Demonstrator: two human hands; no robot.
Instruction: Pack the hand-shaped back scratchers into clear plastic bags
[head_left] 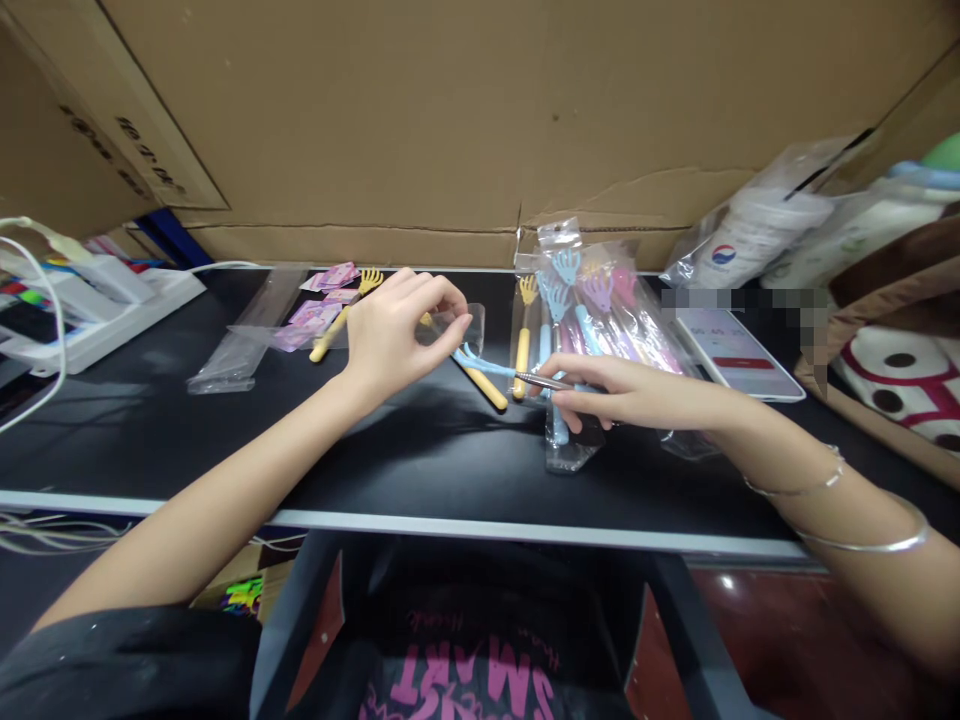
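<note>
My left hand (401,330) is raised over the middle of the black desk, its thumb and index finger closed near a piece of clear plastic (474,325), apparently a small bag they pinch. My right hand (626,388) grips the metal rod of a back scratcher (491,368) with a light blue claw head, which points left toward my left fingertips. Beneath it lies a back scratcher with a yellow handle (487,388). Another yellow back scratcher (330,335) rests left of my left hand. Bagged back scratchers (592,300) in several colours lie beyond my right hand.
Clear empty bags (240,350) and pink cards (311,315) lie at left, near a white power strip (150,305). At right are a phone (739,355), a bagged cup (765,235) and a brown-trimmed bag (877,310). Cardboard (450,120) walls the back.
</note>
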